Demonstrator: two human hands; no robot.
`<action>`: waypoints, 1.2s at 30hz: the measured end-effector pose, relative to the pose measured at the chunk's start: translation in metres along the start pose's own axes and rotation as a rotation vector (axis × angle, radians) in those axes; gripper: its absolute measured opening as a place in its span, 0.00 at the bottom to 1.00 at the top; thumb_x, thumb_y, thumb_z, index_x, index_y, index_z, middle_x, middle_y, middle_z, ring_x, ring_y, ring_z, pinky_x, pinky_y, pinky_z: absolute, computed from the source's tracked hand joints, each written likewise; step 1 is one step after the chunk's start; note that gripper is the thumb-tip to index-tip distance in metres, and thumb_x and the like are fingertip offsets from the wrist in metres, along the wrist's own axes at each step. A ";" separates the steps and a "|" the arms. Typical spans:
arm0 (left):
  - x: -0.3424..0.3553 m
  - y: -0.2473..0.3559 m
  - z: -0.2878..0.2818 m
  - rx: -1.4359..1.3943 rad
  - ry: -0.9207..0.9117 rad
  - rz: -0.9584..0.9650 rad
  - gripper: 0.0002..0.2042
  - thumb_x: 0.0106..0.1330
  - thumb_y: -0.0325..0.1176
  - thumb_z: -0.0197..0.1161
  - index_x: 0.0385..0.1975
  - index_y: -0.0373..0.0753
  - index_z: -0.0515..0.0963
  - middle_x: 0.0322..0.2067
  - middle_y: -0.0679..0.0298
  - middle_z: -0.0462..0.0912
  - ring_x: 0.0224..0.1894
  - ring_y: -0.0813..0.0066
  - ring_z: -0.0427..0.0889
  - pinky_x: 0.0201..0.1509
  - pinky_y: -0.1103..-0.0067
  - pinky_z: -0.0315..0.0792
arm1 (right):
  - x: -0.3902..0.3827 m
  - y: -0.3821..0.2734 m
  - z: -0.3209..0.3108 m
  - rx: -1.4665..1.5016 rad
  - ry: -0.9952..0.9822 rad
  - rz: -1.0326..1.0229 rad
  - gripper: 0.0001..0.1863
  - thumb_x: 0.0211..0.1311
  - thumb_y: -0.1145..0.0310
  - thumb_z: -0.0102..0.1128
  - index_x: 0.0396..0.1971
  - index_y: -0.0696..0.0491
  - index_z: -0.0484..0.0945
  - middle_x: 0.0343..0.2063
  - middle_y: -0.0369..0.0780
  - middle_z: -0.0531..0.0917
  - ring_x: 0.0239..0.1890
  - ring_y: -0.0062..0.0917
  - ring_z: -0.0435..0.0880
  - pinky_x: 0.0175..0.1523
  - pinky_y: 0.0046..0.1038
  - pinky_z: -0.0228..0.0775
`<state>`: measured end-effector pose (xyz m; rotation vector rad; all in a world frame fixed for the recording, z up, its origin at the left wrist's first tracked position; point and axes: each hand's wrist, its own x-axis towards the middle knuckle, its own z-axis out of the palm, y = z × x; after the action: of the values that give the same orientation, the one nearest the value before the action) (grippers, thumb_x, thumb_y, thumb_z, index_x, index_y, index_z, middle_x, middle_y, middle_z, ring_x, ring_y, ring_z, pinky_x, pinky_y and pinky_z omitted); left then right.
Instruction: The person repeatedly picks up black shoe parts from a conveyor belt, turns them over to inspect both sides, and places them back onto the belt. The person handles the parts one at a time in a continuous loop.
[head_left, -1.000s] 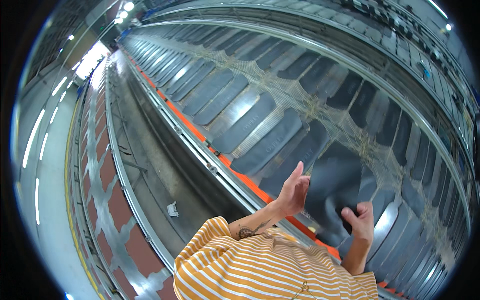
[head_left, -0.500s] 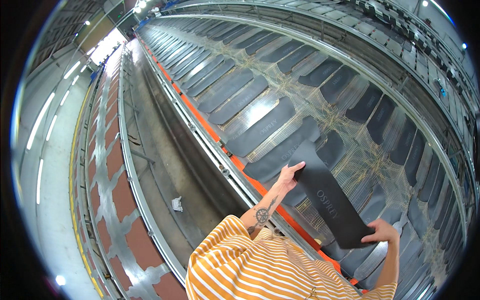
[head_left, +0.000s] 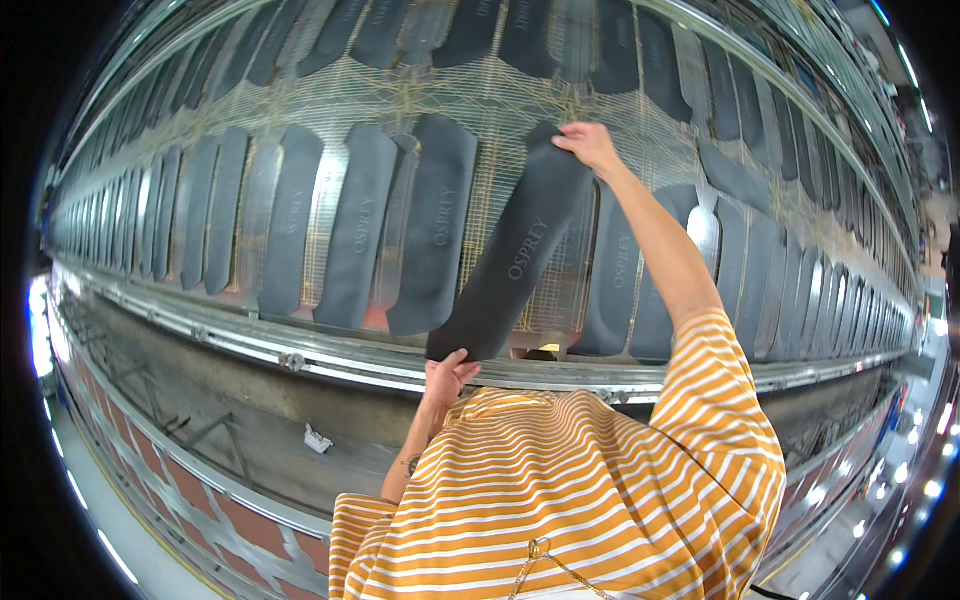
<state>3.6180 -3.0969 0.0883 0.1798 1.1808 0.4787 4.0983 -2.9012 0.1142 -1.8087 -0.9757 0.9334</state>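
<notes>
A long dark grey fabric panel (head_left: pixel 515 255) with lettering along it slants over the long table. My left hand (head_left: pixel 450 380) pinches its near end, close to the table's front rail. At the far end, my right hand (head_left: pixel 588 145) grips the panel's edge between thumb and fingers, with that arm stretched out. Just left of it lies a flat panel of the same kind (head_left: pixel 436 220) on the table. Another such panel (head_left: pixel 617 270) rests to the right, partly beside my right forearm.
The long table (head_left: pixel 545 310) carries rows of similar dark panels and a mesh of yellowish lines. A metal rail (head_left: pixel 330 362) edges its near side. Behind me, a second table (head_left: pixel 250 525) holds reddish-brown pieces. A crumpled white scrap (head_left: pixel 317 438) lies in the aisle.
My view has turned to face the table squarely. The panel has swung round: my right hand now has its far end, my left its near end, and it is lower over the table.
</notes>
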 end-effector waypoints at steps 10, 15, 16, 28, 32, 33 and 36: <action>0.027 -0.023 0.017 0.108 -0.093 -0.141 0.09 0.65 0.27 0.65 0.43 0.36 0.78 0.40 0.61 0.83 0.44 0.63 0.85 0.46 0.69 0.83 | 0.080 0.010 0.061 -0.304 -0.019 -0.024 0.18 0.50 0.58 0.73 0.40 0.51 0.87 0.35 0.41 0.88 0.38 0.29 0.87 0.46 0.29 0.77; 0.039 -0.035 0.027 0.023 -0.108 -0.153 0.07 0.66 0.28 0.65 0.41 0.37 0.78 0.40 0.63 0.83 0.46 0.63 0.84 0.47 0.69 0.82 | 0.078 -0.006 0.058 -0.428 0.058 -0.173 0.24 0.52 0.58 0.71 0.50 0.50 0.82 0.39 0.41 0.87 0.41 0.30 0.86 0.49 0.31 0.77; 0.042 -0.036 0.029 0.015 -0.109 -0.160 0.07 0.66 0.27 0.64 0.41 0.37 0.78 0.40 0.63 0.83 0.46 0.64 0.84 0.47 0.69 0.82 | 0.070 -0.003 0.047 -0.385 0.102 -0.206 0.24 0.53 0.58 0.71 0.50 0.51 0.81 0.40 0.40 0.87 0.41 0.30 0.86 0.49 0.31 0.77; 0.061 -0.089 0.060 1.018 -0.438 0.331 0.15 0.65 0.33 0.65 0.49 0.32 0.78 0.42 0.58 0.85 0.41 0.70 0.85 0.43 0.77 0.78 | -0.363 0.166 -0.040 -0.269 0.396 0.602 0.21 0.52 0.59 0.71 0.41 0.58 0.81 0.33 0.41 0.86 0.38 0.29 0.85 0.46 0.30 0.75; 0.053 -0.122 0.111 1.279 -0.454 0.611 0.15 0.64 0.33 0.63 0.47 0.33 0.79 0.42 0.56 0.85 0.40 0.64 0.84 0.46 0.73 0.77 | -0.438 0.209 0.005 -0.144 0.592 0.552 0.26 0.48 0.60 0.74 0.43 0.62 0.79 0.33 0.44 0.85 0.35 0.28 0.84 0.46 0.28 0.75; 0.053 -0.128 0.115 1.356 -0.389 0.656 0.13 0.63 0.31 0.62 0.45 0.34 0.79 0.39 0.54 0.85 0.42 0.58 0.82 0.51 0.69 0.72 | -0.437 0.202 0.013 -0.168 0.622 0.571 0.27 0.48 0.61 0.75 0.44 0.63 0.79 0.33 0.44 0.84 0.35 0.28 0.84 0.46 0.28 0.75; 0.046 -0.141 0.119 1.536 -0.379 0.937 0.11 0.62 0.31 0.62 0.42 0.36 0.80 0.38 0.55 0.84 0.44 0.57 0.79 0.55 0.67 0.67 | -0.426 0.190 0.024 -0.007 0.666 0.671 0.28 0.45 0.61 0.76 0.44 0.63 0.79 0.33 0.45 0.84 0.36 0.30 0.84 0.46 0.29 0.75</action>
<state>3.7779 -3.1876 0.0411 2.1011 0.7907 0.1999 3.9472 -3.3335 0.0204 -2.2755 0.0573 0.6053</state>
